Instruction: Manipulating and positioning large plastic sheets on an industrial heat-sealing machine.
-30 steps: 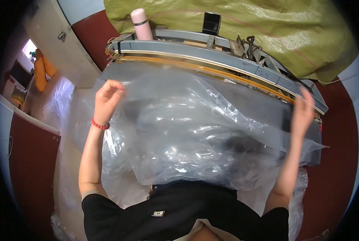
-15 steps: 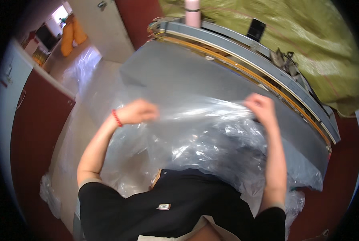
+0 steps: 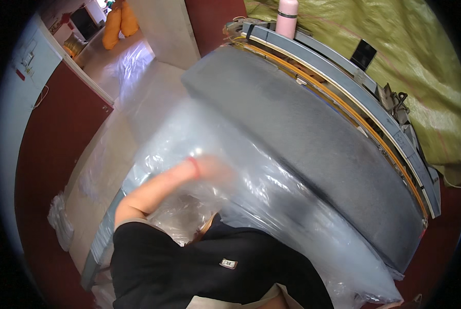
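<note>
A clear plastic sheet [image 3: 271,180] lies spread over the near part of the grey machine bed [image 3: 292,123], with shiny wrinkles and a long straight edge running from upper left to lower right. My left hand [image 3: 215,170], with a red band at its wrist, is over the sheet in front of my chest. Motion smears its fingers, so their shape and any grip are hidden. My right hand is out of sight. The sheet's far corner reaches the lower right edge of the picture, where a small skin-coloured patch shows; I cannot tell what it is.
Behind the bed runs a curved grey metal rail [image 3: 338,77] with orange strips. On it stand a pink bottle [image 3: 287,19], a black phone [image 3: 363,54] and dark metal tools [image 3: 394,100]. A yellow-green tarp [image 3: 405,56] hangs behind. Crumpled plastic [image 3: 61,221] is at the left.
The bunched plastic sheet, stretched between both hands before, now lies flatter across the bed. My left hand has moved right and slightly nearer; my right hand has left the view. The view has shifted.
</note>
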A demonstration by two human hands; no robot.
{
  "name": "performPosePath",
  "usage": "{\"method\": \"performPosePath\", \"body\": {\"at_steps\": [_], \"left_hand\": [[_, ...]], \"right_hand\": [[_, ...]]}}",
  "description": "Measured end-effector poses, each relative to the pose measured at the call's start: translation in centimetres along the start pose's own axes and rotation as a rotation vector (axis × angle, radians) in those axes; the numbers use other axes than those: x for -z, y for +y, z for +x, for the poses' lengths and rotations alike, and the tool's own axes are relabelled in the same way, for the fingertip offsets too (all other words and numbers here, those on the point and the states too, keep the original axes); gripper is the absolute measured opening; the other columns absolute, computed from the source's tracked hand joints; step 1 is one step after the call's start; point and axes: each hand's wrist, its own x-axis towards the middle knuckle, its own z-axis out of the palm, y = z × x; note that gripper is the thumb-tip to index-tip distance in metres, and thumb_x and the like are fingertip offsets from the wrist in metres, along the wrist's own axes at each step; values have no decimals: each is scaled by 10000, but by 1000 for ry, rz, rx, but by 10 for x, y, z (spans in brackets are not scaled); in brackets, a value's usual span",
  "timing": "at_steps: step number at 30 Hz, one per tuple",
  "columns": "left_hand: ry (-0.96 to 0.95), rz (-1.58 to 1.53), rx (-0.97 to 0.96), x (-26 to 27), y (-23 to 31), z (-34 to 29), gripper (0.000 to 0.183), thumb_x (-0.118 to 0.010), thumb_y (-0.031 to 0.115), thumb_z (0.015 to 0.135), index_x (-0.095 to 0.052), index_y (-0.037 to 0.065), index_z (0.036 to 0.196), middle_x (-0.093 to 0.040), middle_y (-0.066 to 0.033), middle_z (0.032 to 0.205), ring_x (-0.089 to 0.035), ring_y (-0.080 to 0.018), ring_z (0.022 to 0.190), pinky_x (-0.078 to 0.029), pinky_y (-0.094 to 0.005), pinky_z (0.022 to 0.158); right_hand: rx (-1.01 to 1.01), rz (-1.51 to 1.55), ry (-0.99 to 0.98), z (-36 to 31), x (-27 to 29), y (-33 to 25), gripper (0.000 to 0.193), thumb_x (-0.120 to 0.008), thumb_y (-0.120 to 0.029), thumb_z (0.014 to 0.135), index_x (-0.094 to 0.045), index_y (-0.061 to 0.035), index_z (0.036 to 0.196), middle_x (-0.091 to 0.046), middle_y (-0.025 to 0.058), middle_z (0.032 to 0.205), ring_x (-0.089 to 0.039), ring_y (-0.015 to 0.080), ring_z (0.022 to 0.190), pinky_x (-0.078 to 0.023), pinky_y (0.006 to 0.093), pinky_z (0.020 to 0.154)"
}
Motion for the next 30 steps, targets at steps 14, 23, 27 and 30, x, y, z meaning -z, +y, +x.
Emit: {"method": "performPosePath", "body": {"at_steps": [14,23,27,30], "left_hand": [[1243,-484,790,236,-260,71,454,-590,276,797,-503,-30,1120,-619,-78,741,-586,-134,673,-461,-231,593],[911,174,907,183,-336,59,807,-512,598,749,-391,-24,1249,-398,-223,1281,-382,-320,1195,-302,-369,984],[1102,341,950,179,-192,190,500,-543,457,803,-555,45,1085,-583,-133,1078,-563,-293,952,-433,-364,823],[1112,-70,183,163,-85,261,238,-572,246,841,-614,35,942,-626,-39,853,-549,-128,772,-447,-259,707]], "right_hand": [[166,-86,-697,-88,-156,-84,358,-623,-361,738,-651,-21,849,-642,134,800,-587,212,717,-447,336,672],[97,-484,-589,-118,-199,-110,304,-594,-405,731,-659,-155,890,-627,129,933,-592,306,903,-474,417,744],[25,-538,-521,-95,-170,-104,269,-594,-373,746,-659,-142,866,-635,114,904,-601,296,876,-476,396,743],[26,-472,-532,-104,-174,-106,261,-605,-351,742,-650,-117,850,-637,114,882,-605,298,852,-474,397,728]]}}
